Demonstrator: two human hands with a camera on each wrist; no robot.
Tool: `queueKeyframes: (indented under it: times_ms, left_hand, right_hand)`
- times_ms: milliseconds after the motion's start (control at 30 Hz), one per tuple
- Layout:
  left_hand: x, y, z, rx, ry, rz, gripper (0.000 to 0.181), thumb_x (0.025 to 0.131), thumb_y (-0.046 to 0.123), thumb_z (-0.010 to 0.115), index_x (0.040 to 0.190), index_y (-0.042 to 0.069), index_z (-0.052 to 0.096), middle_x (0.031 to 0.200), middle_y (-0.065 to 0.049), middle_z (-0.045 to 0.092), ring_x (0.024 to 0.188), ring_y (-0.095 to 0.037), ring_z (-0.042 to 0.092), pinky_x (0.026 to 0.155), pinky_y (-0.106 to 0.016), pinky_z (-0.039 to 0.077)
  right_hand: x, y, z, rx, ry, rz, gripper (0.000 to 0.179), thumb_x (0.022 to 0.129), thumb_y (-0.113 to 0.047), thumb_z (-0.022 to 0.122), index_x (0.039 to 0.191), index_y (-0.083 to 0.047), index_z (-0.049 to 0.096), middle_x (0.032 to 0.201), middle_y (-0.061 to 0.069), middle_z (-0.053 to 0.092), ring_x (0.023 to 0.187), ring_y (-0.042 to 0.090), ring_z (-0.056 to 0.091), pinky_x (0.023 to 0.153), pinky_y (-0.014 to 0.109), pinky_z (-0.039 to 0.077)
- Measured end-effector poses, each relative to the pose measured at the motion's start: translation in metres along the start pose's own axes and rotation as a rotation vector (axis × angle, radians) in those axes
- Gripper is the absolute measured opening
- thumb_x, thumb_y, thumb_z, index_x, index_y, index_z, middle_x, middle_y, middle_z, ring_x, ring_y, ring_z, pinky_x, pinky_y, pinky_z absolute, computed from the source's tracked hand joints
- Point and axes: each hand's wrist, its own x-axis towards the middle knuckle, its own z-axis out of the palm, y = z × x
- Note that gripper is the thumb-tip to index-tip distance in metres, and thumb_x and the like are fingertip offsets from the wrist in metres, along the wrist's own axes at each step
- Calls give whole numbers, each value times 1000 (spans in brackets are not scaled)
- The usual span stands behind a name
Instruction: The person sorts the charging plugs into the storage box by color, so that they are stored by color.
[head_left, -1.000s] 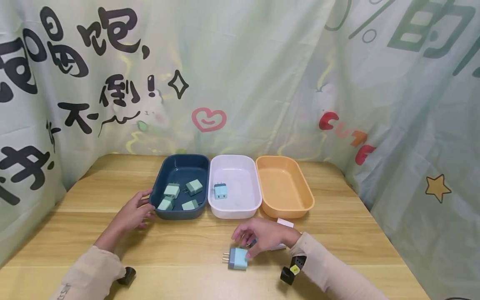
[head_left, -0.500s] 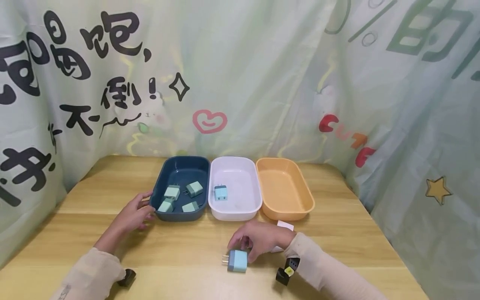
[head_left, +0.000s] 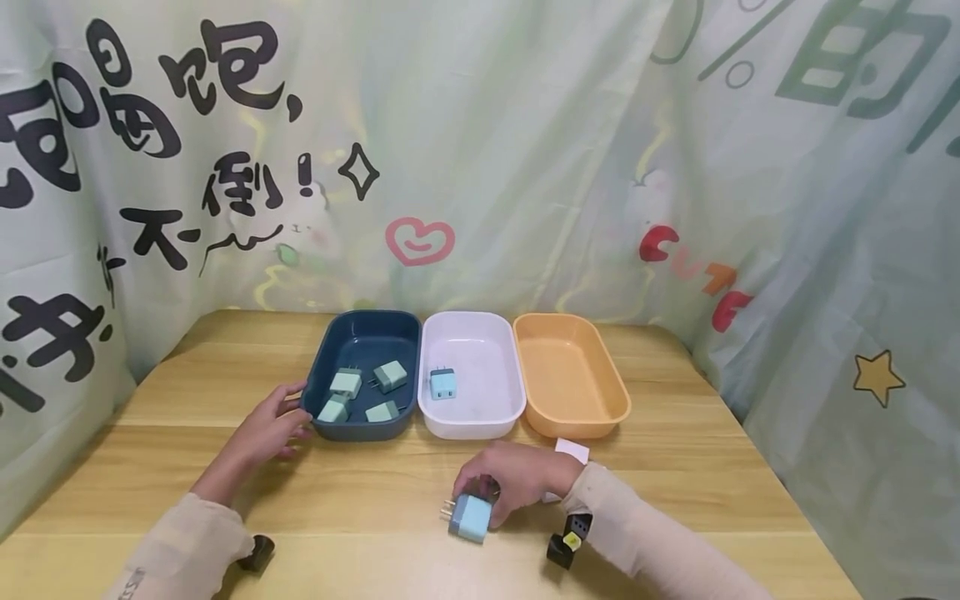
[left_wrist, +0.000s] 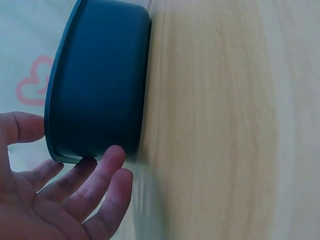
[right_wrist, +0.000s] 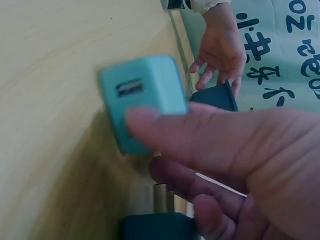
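Observation:
My right hand (head_left: 517, 479) pinches a light-blue USB wall charger (head_left: 472, 518) above the wooden table's front, its metal prongs pointing left. In the right wrist view the thumb presses the port face of the charger (right_wrist: 145, 85). A second, dark teal charger (right_wrist: 157, 227) with its prongs up lies by the curled lower fingers; whether they hold it I cannot tell. My left hand (head_left: 266, 425) touches the near left corner of the dark blue tray (head_left: 360, 431), fingers loosely bent. Left wrist view: fingertips rest against the tray's (left_wrist: 100, 80) rim and outer wall.
Several pale green chargers (head_left: 390, 376) lie in the dark blue tray. One blue charger (head_left: 442, 383) sits in the white tray (head_left: 471, 429); the orange tray (head_left: 577, 427) adjoins it. A pale pink block (head_left: 572, 451) is partly hidden behind my right hand. A printed curtain (head_left: 480, 167) hangs behind.
My right hand has shifted slightly left and closed its fingers on the blue charger, which now tilts instead of lying level. The left hand stays at the dark blue tray.

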Motion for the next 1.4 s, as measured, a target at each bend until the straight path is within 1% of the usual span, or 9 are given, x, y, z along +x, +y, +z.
queueKeyframes:
  times_ms: [67,133,233,367,600,700,1033,1233,1400]
  left_hand:
    - [0,0,0,-1,1,0,65,99,20,46,155,8,14,148,-32,30,107,-36,58,74,-39,53]
    - [0,0,0,-2,1,2,65,99,20,46,155,7,14,148,-32,31,107,-36,58,73,-39,53]
    - [0,0,0,-3,-2,16,65,99,20,46,154,6,14,147,-33,31,106,-36,59,72,-39,53]
    - [1,-1,0,1,-2,28,65,99,19,45,154,5,15,147,-34,30,104,-36,60,71,-40,53]
    - [2,-1,1,5,8,10,64,98,19,45,154,6,16,147,-33,31,106,-37,59,73,-39,54]
    - [2,0,1,4,10,7,64,98,19,46,154,7,16,147,-33,31,106,-37,58,73,-39,54]
    - [0,2,0,-3,7,9,65,99,19,46,154,6,15,147,-34,31,105,-37,58,73,-40,54]
    - [2,1,1,-4,9,-2,64,98,18,45,154,7,15,147,-32,31,106,-36,58,74,-39,53]
    - [2,0,1,-9,5,6,64,98,17,45,154,6,15,147,-33,31,106,-37,59,75,-40,54]
  right_hand:
    - [1,0,1,19,19,13,48,69,-9,86,112,-19,67,95,-17,63,82,-1,58,74,18,48]
    - [1,2,2,59,44,33,46,70,-11,86,111,-16,66,93,-16,63,82,0,59,74,19,48]
    - [1,5,2,144,78,59,46,69,-10,87,110,-13,66,90,-14,63,81,2,60,74,20,50]
    - [1,10,3,248,102,77,45,68,-7,87,107,-11,65,88,-13,63,80,3,61,75,22,51]
    - [0,13,1,364,152,101,41,70,-7,85,104,-7,62,88,-7,63,79,5,61,73,24,53]
    - [1,11,-2,378,174,101,41,71,-8,85,104,-6,62,89,-5,63,79,6,62,74,24,53]
    - [4,11,-15,397,254,49,40,72,-10,85,106,-3,64,91,-2,64,78,9,64,72,26,54]
    - [5,14,-25,410,294,79,40,73,-12,84,107,-3,64,93,-1,63,79,12,65,73,27,54]
    - [7,16,-33,423,335,102,40,74,-14,84,106,-3,63,96,2,62,81,14,66,75,29,54]
